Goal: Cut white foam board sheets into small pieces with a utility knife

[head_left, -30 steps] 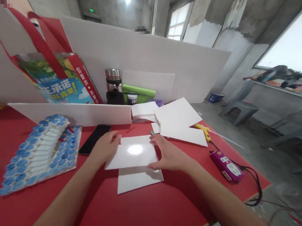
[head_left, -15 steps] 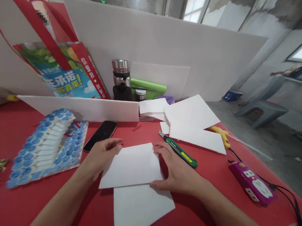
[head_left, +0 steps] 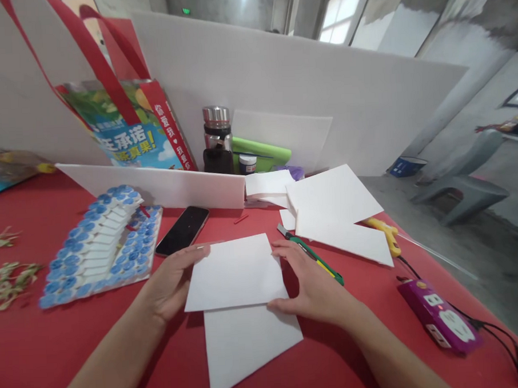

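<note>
Two white foam board pieces overlap on the red table, the upper board partly covering the lower board. My left hand grips the upper board's left edge, its thumb and fingertips at the upper left corner. At the opposite edge, my right hand spans the upper board's side, with the thumb at the near corner and the fingers at the far one. Just beyond my right hand lies a green utility knife, partly hidden by it. A black phone rests beyond my left hand.
To the left sits a blue-flowered white model with steps. Several loose white boards lie at the back right, near a yellow glue gun and purple power strip. A steel flask and a shopping bag stand behind.
The upper board, first tilted and shining with glare, now sits flatter over the lower one. Both hands stay at its sides. The view has shifted, and the utility knife shows more beside my right hand.
</note>
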`<action>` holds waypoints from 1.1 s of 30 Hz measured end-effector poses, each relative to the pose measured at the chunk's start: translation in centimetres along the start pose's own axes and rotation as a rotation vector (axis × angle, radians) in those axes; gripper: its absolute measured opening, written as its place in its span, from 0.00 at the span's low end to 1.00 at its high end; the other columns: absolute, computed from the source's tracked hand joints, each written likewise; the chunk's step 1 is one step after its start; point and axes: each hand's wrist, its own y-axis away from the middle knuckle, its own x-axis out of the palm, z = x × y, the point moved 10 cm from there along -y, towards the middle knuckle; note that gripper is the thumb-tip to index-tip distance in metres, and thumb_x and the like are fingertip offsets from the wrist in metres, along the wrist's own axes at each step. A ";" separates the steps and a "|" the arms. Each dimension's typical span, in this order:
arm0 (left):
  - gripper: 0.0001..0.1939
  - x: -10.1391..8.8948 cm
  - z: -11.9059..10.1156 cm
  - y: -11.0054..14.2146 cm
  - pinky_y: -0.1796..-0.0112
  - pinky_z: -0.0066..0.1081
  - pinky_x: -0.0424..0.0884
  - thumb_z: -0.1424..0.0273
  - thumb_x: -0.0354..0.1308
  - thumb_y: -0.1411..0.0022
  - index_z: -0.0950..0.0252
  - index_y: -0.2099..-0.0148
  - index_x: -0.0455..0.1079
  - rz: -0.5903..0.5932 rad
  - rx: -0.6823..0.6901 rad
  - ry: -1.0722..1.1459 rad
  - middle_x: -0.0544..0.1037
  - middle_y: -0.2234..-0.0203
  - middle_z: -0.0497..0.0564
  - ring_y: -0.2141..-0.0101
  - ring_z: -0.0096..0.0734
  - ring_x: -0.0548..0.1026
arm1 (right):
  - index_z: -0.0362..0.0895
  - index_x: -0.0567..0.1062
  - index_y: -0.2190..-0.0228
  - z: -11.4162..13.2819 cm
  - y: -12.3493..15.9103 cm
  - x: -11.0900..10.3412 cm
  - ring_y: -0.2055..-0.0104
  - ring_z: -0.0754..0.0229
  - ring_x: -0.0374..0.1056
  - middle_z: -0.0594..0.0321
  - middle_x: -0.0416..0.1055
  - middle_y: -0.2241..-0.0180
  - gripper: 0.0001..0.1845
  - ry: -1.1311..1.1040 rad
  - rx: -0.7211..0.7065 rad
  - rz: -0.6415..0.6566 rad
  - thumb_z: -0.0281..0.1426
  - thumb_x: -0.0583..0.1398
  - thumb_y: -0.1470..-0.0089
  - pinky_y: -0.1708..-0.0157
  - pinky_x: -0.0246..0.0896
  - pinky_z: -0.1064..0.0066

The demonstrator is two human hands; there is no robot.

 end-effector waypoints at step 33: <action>0.34 2.9 -1.8 1.6 0.57 0.37 0.77 0.52 0.73 0.45 0.63 0.41 0.72 0.117 0.381 -0.295 0.82 0.51 0.58 0.53 0.49 0.81 | 0.55 0.57 0.30 -4.6 -0.2 -2.1 0.49 0.49 0.72 0.53 0.68 0.40 0.44 -0.479 0.153 -0.208 0.44 0.68 0.42 0.49 0.72 0.51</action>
